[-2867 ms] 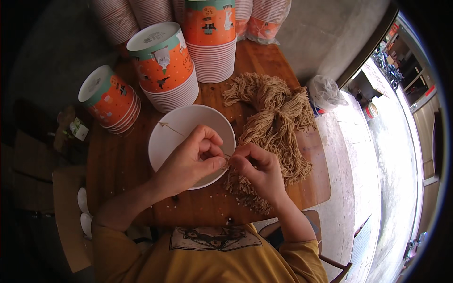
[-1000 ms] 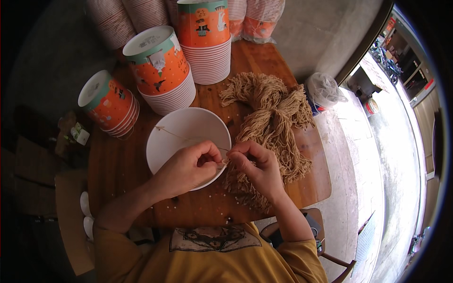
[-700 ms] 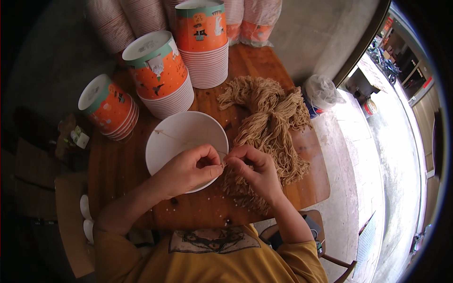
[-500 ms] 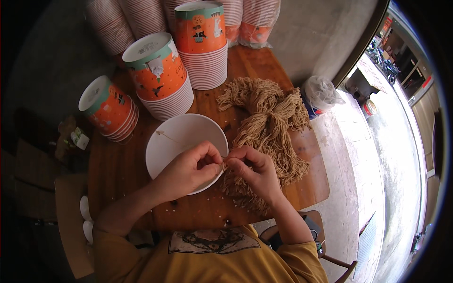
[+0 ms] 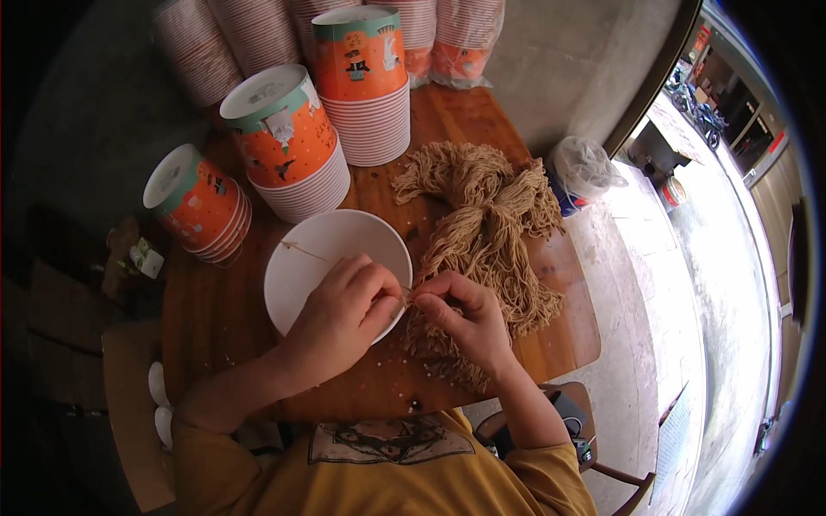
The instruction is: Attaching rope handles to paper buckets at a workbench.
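Note:
A white-lined round paper tub (image 5: 344,230) stands on the table in front of me, its mouth facing up. A short tan cord with a small crosspiece at its end (image 5: 303,250) shows inside it, near the left wall. My left hand (image 5: 348,305) reaches over the tub, its thumb and fingers pinched together at the right rim. My right hand (image 5: 465,314) meets it from outside the rim, also pinching. A thin strand, seemingly cord, shows between the fingertips; most of it is hidden. Right beside my right hand lies a large bundle of tan cords (image 5: 486,219).
Upside-down stacks of orange and green paper tubs (image 5: 280,129) rise behind, with a shorter stack (image 5: 194,202) at left. Bagged tubs (image 5: 469,39) line the wall. A plastic-bag-topped container (image 5: 583,168) stands beyond the wooden table's (image 5: 564,344) right edge. Small white specks lie near the front edge.
My left hand has turned slightly, its knuckles higher over the tub. Both hands still pinch at the right rim. Slight shifts of the whole scene come from the camera.

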### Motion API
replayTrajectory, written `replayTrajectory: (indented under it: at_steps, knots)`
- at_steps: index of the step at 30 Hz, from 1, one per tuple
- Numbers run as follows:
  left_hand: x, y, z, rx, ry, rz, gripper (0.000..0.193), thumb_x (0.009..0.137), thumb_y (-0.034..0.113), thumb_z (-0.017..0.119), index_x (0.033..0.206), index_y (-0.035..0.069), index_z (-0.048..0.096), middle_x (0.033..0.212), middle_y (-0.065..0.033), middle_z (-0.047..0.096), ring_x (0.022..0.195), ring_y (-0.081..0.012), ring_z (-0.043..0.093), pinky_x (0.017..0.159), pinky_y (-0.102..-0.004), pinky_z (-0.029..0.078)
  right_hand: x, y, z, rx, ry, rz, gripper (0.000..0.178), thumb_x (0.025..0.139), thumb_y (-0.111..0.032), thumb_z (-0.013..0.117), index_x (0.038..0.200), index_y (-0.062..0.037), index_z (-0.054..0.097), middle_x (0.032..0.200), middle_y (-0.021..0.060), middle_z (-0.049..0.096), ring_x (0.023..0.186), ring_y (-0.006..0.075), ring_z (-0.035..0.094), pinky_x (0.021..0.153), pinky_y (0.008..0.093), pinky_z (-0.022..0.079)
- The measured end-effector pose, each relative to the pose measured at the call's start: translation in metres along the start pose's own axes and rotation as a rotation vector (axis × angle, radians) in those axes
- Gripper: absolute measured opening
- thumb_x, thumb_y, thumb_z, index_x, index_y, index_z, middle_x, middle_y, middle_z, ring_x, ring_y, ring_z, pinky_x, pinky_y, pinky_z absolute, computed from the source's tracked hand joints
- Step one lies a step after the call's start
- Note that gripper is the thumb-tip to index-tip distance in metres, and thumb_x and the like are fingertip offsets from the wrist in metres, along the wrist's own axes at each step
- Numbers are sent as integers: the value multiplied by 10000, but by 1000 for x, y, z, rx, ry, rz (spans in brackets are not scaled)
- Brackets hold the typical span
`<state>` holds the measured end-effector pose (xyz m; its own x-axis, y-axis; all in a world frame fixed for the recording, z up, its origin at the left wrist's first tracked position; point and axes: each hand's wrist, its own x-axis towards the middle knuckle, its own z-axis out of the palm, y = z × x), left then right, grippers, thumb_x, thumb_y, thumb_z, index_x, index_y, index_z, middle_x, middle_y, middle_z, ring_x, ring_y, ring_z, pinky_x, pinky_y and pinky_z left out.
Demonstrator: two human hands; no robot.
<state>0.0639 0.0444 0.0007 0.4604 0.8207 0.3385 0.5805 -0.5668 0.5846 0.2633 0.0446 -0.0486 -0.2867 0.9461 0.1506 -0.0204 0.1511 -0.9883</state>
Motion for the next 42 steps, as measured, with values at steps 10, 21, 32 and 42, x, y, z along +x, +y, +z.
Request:
replayTrajectory:
  at_steps: [10,21,32,42]
  knots:
    - [1,-3,-1,-169,8,-59,96,855,11,613,910,34,538,882,-98,544,868,-280,562,731,-383,472,-3,5,-3,-55,-10,-66,99,916,-98,650,953,-7,650,891,22,645,827,92,592,742,240,475]
    - [2,-1,-1,-228,4,-50,83,867,-7,601,917,19,540,886,-94,535,818,-248,579,717,-351,483,-9,3,-5,45,-5,-5,144,936,-135,631,994,-5,646,902,41,637,789,92,588,700,240,476]
    - [-3,2,5,-299,13,-120,163,854,-22,621,973,26,521,883,-101,537,821,-249,586,719,-354,484,0,-13,4,-336,23,-251,216,810,-112,748,995,-47,655,799,55,555,713,187,570,626,304,461]
    - [-4,3,1,0,74,95,182,836,-45,617,976,33,531,917,-118,526,875,-316,571,744,-408,479,-5,-6,2,-718,138,-481,181,743,-76,758,856,-66,618,765,69,545,709,252,541,612,366,453]
